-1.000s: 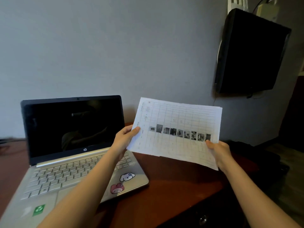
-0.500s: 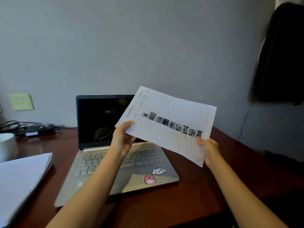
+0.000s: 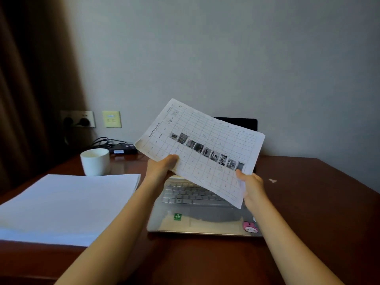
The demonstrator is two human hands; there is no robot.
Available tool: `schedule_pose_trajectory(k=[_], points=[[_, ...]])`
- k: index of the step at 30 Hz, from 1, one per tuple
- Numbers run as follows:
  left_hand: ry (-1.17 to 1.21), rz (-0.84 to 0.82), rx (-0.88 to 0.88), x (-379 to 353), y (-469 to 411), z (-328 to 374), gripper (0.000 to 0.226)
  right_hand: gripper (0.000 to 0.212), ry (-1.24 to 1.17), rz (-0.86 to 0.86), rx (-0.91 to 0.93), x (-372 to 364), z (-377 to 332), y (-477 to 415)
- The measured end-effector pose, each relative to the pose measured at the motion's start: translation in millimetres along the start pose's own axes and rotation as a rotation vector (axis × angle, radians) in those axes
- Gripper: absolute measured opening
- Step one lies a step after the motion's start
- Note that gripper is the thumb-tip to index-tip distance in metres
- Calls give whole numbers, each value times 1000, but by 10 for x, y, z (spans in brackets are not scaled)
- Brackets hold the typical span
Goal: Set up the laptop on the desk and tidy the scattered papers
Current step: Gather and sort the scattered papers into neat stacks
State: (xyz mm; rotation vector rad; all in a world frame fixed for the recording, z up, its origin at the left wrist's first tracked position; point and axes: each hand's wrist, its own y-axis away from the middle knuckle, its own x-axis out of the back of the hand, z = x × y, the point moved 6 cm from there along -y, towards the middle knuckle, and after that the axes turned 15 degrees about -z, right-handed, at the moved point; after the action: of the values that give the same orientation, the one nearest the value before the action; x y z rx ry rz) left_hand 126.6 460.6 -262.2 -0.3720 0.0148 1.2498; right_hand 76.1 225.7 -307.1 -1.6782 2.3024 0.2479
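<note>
You hold one gridded printout (image 3: pixel 205 149), or a thin sheaf whose layers cannot be counted, tilted in the air above the one open laptop (image 3: pixel 197 204), with your left hand (image 3: pixel 162 169) pinching its lower left edge and your right hand (image 3: pixel 251 186) gripping its lower right corner. The paper hides most of the dark screen, and its print is too small to read. On the desk (image 3: pixel 308 212) to your left lie one thick paper stack (image 3: pixel 67 202) and one white cup (image 3: pixel 95 162), with a black adapter (image 3: pixel 121 149) and its cables behind them.
</note>
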Motion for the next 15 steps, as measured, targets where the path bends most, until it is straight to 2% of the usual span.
schedule_pose_trajectory(k=[8,12,15], points=[[-36,304,8,865,303,258,24,26,-11,-167,-30,-908,281,-27],[-41,463,5,1340,440,308,36,23,14,-243,-88,-1367,493,27],[-50,564,11,1652,578,339,25,20,38,-311,-122,-1700,639,102]])
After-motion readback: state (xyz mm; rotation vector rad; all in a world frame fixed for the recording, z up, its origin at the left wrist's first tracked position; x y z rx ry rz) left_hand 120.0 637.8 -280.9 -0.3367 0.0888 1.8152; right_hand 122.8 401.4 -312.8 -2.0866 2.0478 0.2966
